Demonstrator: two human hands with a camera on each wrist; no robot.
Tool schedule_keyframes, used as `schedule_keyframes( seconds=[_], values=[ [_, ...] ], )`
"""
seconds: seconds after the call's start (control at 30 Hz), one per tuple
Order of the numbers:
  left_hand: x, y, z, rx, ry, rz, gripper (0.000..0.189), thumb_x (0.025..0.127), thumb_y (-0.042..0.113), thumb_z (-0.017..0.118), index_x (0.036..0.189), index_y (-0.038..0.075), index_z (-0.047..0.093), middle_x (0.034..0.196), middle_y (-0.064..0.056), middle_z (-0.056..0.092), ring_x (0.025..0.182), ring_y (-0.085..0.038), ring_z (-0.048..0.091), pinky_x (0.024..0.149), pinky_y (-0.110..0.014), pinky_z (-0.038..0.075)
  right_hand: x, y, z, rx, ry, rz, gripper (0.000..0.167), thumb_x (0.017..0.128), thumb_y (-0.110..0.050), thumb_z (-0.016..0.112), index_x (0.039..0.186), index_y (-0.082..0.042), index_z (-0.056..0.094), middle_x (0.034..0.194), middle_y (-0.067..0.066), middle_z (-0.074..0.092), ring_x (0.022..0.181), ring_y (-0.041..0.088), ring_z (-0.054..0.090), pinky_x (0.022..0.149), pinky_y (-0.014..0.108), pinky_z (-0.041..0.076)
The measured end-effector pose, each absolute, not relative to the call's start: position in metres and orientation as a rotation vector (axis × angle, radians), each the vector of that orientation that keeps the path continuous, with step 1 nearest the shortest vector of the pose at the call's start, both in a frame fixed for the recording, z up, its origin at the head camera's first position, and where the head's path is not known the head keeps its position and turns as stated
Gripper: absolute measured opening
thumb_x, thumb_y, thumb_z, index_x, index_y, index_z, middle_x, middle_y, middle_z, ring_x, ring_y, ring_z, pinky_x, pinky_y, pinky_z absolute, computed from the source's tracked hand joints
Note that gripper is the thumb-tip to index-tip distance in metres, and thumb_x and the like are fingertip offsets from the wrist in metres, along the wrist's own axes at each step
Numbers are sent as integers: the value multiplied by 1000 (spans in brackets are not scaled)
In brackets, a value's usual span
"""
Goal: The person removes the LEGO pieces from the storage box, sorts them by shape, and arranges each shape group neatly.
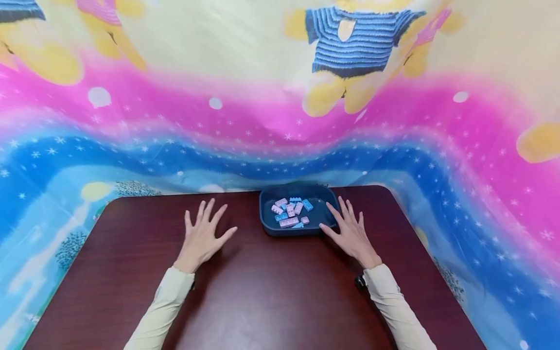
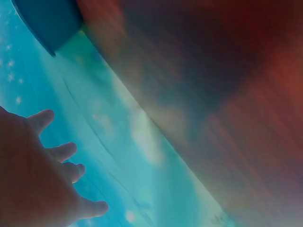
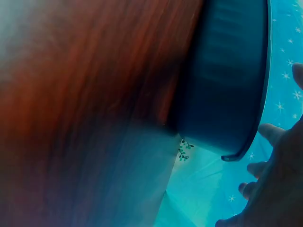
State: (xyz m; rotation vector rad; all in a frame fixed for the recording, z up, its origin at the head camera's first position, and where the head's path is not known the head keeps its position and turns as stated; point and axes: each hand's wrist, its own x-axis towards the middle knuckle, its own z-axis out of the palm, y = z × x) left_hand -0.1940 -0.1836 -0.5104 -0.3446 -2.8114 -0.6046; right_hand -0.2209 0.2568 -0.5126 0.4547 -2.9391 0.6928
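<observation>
A dark blue rectangular bin [image 1: 271, 230] with rounded corners stands at the table's far edge. Inside it lie several pink and blue toy building bricks [image 1: 290, 210], loosely heaped. My right hand [image 1: 351, 235] is spread at the bin's right side, its thumb and a finger overlapping the rim in the head view; whether they touch it I cannot tell. In the right wrist view the bin's outer wall [image 3: 225, 71] is close to that hand [image 3: 272, 184]. To the left of the bin, my left hand [image 1: 202, 239] is held with fingers spread, holding nothing.
The dark red-brown wooden table [image 1: 262, 301] spreads beneath both arms. A printed cloth [image 1: 253, 116] with bears and snowflakes hangs behind and along its sides. Each wrist carries a dark strap, and the sleeves [image 1: 164, 304] are pale.
</observation>
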Motion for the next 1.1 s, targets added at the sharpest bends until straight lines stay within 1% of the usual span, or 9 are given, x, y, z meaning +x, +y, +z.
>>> schedule_keyframes(
  seconds=[0.13, 0.2, 0.3, 0.43, 0.53, 0.67, 0.77, 0.97, 1.1],
  values=[
    [-208, -155, -507, -401, -2791, -595, 82, 95, 58, 68, 161, 14, 47, 169, -24, 31, 157, -49, 23, 119, -79, 6, -226, 251, -513, 479, -2927, 702, 84, 100, -53, 66, 168, -17, 32, 177, 17, 5, 162, 45, -1, 119, 78, -5],
    [-214, -138, -507, -427, -2791, -592, 82, 95, 59, 67, 161, 14, 47, 169, -23, 32, 157, -48, 24, 119, -79, 8, -229, 248, -514, 499, -2925, 692, 84, 100, -54, 66, 168, -17, 33, 177, 18, 6, 161, 46, -1, 119, 79, -3],
    [-221, -115, -507, -464, -2805, -578, 83, 96, 62, 64, 163, 17, 44, 171, -21, 29, 158, -46, 21, 119, -79, 10, -233, 244, -517, 531, -2924, 680, 85, 99, -56, 66, 168, -17, 33, 177, 18, 7, 161, 46, -1, 118, 80, -1],
    [-231, -88, -509, -508, -2818, -570, 85, 96, 64, 61, 166, 21, 39, 173, -19, 24, 160, -43, 16, 120, -78, 9, -237, 239, -520, 540, -2922, 654, 87, 98, -58, 66, 168, -18, 33, 177, 18, 8, 161, 46, 1, 118, 81, 1],
    [-236, -74, -511, -523, -2832, -547, 85, 96, 66, 60, 166, 22, 39, 173, -21, 24, 160, -44, 18, 120, -78, 10, -239, 237, -520, 535, -2919, 621, 89, 97, -58, 68, 168, -18, 33, 176, 20, 10, 161, 47, 2, 118, 81, 2],
    [-238, -62, -514, -514, -2876, -498, 87, 95, 70, 60, 165, 21, 40, 171, -24, 27, 158, -45, 23, 119, -78, 15, -239, 235, -519, 527, -2913, 604, 91, 95, -58, 71, 167, -16, 36, 175, 22, 12, 161, 48, 4, 118, 80, 4],
    [-237, -58, -515, -484, -2904, -480, 89, 94, 72, 60, 165, 22, 40, 171, -24, 27, 158, -44, 23, 119, -78, 16, -239, 236, -520, 497, -2927, 597, 92, 94, -60, 71, 167, -17, 36, 176, 22, 9, 161, 48, 3, 119, 79, 4],
    [-237, -57, -517, -468, -2912, -517, 95, 90, 74, 62, 165, 20, 40, 172, -23, 25, 159, -45, 20, 119, -79, 14, -239, 239, -521, 437, -2957, 612, 94, 93, -66, 69, 167, -20, 35, 176, 22, 5, 161, 47, 1, 121, 77, 3],
    [-237, -57, -518, -474, -2907, -536, 99, 87, 76, 65, 164, 18, 42, 172, -23, 25, 158, -48, 21, 117, -82, 15, -239, 239, -520, 412, -2970, 602, 95, 92, -68, 69, 167, -19, 36, 176, 22, 4, 161, 47, 2, 121, 76, 3]
  ],
)
